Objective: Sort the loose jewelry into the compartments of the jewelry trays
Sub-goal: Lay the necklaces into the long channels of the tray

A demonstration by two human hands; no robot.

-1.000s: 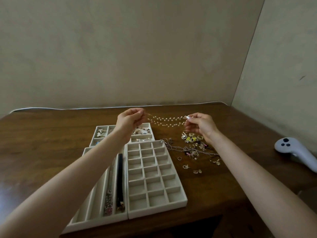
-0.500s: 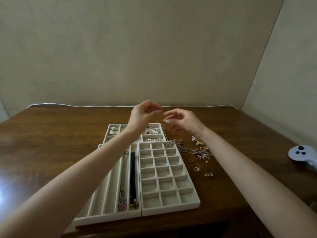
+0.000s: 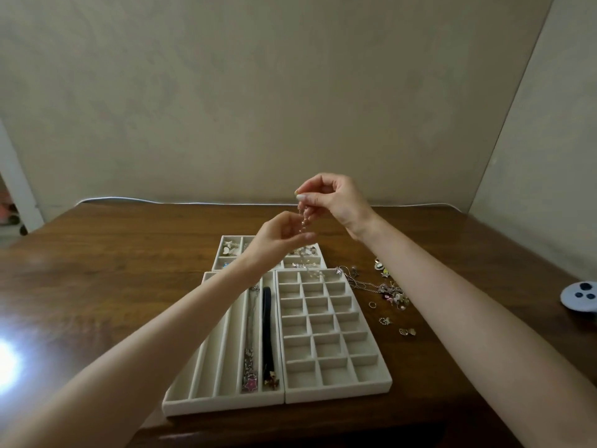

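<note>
Sorting was partly done. The small back tray held several pieces, and the long-slot tray held a black band and a chain with a pink star. The grid tray appeared to hold nothing. A loose pile of chains, charms and rings lay on the desk just right of the grid tray, not yet sorted. The pearl strand was in the air above the trays' far end and had not been placed. My right hand pinched its top, and my left hand, close below, was curled on it lower down. A second earlier both hands had held the strand stretched level between them, well apart. They had since closed together and the strand hung down.
</note>
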